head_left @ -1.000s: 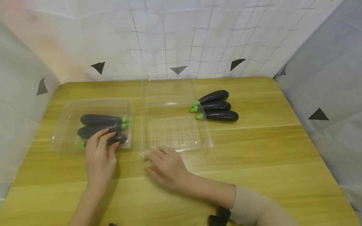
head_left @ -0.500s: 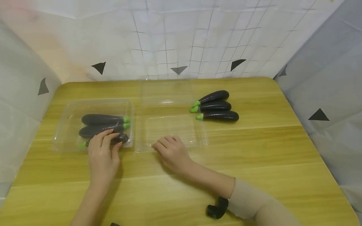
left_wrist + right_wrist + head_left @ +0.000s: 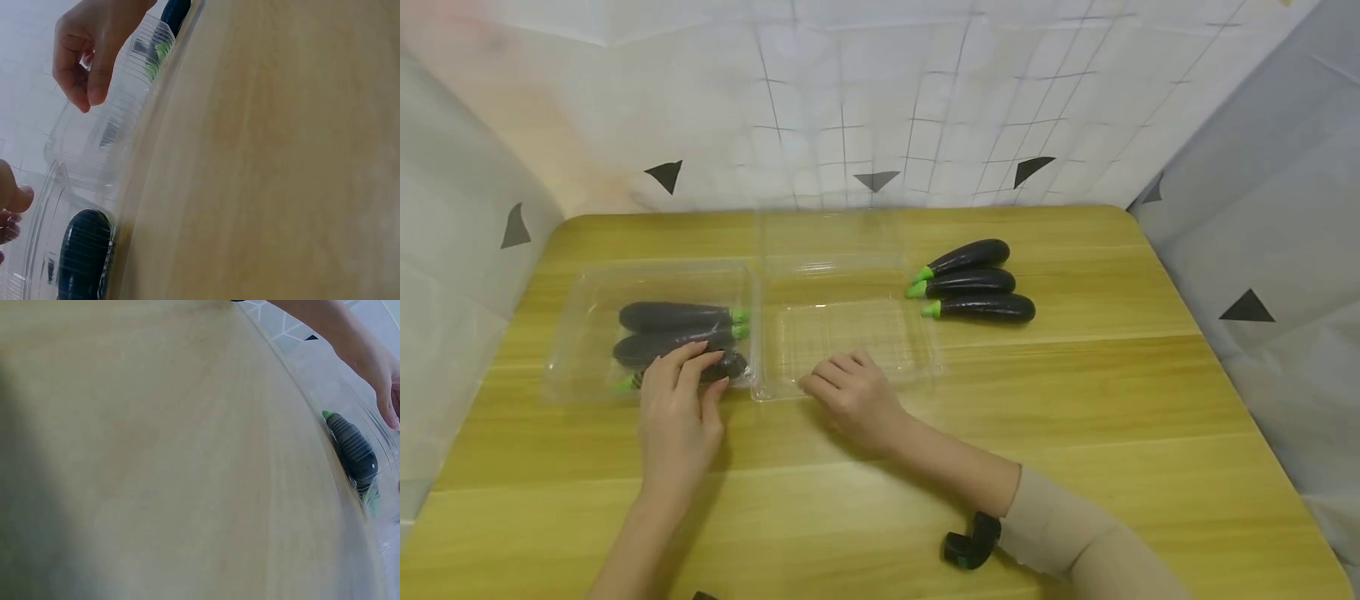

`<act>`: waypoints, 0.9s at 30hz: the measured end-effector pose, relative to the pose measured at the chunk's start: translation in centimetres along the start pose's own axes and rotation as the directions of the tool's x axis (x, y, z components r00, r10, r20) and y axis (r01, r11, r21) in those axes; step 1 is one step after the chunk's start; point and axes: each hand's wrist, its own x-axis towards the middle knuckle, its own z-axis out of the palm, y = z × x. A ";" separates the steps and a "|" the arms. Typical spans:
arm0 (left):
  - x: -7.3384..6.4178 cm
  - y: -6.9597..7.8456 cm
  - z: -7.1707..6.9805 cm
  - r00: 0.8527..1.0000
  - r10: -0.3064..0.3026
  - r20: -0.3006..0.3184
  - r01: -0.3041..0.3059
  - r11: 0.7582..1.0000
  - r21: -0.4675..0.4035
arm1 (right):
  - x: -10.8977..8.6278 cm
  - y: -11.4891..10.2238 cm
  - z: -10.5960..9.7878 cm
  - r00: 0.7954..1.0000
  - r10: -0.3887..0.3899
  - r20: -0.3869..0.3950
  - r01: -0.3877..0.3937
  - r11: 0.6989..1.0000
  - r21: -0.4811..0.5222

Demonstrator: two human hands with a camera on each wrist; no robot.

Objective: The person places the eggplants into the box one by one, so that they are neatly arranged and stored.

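Note:
In the head view, a clear plastic clamshell box (image 3: 568,333) with several eggplants (image 3: 658,317) inside lies at the left. My left hand (image 3: 677,408) is over its front edge, fingers reaching across the top and thumb apart from them; the thumb (image 3: 19,199) shows above the box in the left wrist view. My right hand (image 3: 856,398) pinches the front rim of an open clear clamshell box (image 3: 808,333) with nothing in it, thumb and forefinger close together. The boxes stand side by side, edges close.
Three eggplants (image 3: 977,283) with green stems lie right of the open box. The open box's raised lid (image 3: 827,237) lies toward the back edge. A black curved object (image 3: 972,542) is beside the right sleeve. Pale sheeting hangs around the wooden table (image 3: 1112,400).
My right hand has come onto the open box's front rim, and the box has slid left toward the filled box. My left hand has shifted slightly right.

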 end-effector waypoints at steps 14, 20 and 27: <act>0.5 0.2 -0.2 0.990 0.051 -0.129 -0.055 0.998 -0.024 | 0.0 0.0 -0.5 0.996 0.038 0.085 -0.033 0.998 -0.053; 0.5 0.4 0.2 0.985 0.119 -0.124 -0.120 0.993 -0.001 | 0.0 0.0 -0.8 0.997 0.030 0.068 -0.027 0.998 -0.049; 0.2 0.9 1.4 0.961 0.276 -0.012 -0.276 0.961 0.013 | -0.3 0.1 -1.1 0.998 0.036 0.060 -0.033 0.999 -0.037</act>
